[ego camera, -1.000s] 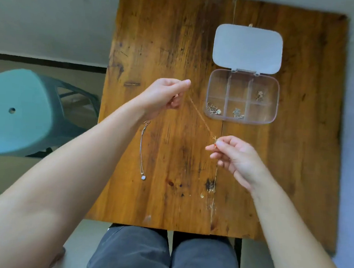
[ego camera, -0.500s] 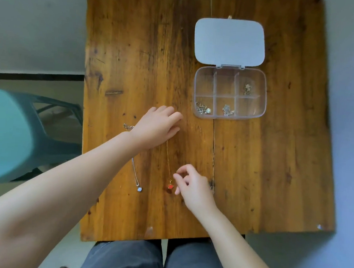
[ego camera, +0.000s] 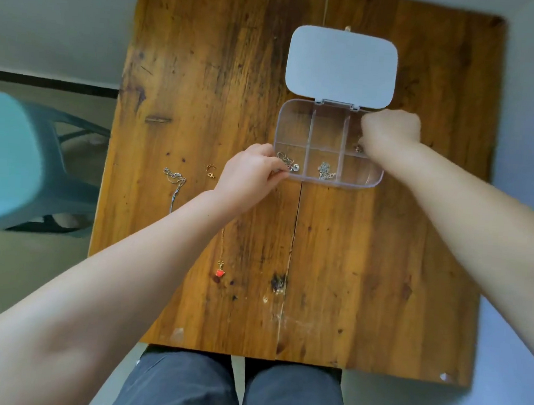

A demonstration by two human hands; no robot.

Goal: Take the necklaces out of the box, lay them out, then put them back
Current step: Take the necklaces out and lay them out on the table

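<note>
The clear compartment box (ego camera: 294, 126) lies open on the wooden table (ego camera: 366, 256), its white lid (ego camera: 341, 68) folded back. My left hand (ego camera: 252, 174) pinches the box's front left corner. My right hand (ego camera: 390, 132) reaches into the back right compartment, fingers closed on a small necklace (ego camera: 358, 148) there. A silver necklace (ego camera: 289, 163) sits in the front left compartment and another (ego camera: 325, 171) in the front middle one. Laid out on the table are a silver necklace (ego camera: 175, 180) and a gold necklace with a red pendant (ego camera: 220, 272), both partly hidden by my left forearm.
A teal plastic stool (ego camera: 12, 159) stands left of the table. My knees in grey trousers (ego camera: 233, 389) are under the near edge. Bare wood lies right of and in front of the box.
Both hands let go of the gold necklace, which now lies on the table. The left hand moved to the box's corner and the right hand went into the back right compartment.
</note>
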